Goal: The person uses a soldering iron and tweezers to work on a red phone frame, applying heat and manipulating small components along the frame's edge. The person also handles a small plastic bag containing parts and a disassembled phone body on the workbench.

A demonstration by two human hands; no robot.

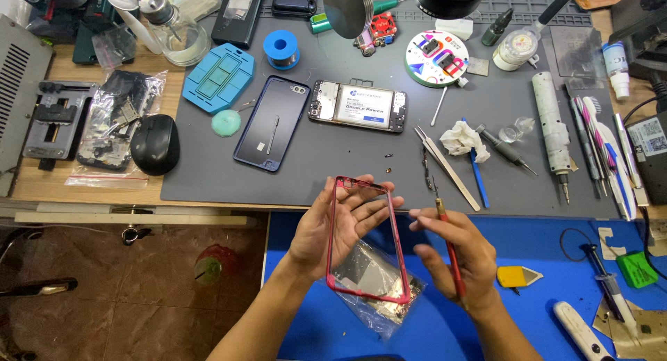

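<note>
Holding a red phone frame (365, 239) upright in your left hand (333, 229), w/ a clear plastic bag (379, 291) behind it, above the bench (313, 166) edge. Right hand (455, 253) pinches a red-handled tool (450, 250). Keep the frame steady, grip light, tip approx. at its edge.

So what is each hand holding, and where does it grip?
The left hand holds a red phone frame from behind, fingers on its long edges, with a clear plastic bag. The right hand pinches a red-handled tool along its shaft.
</note>
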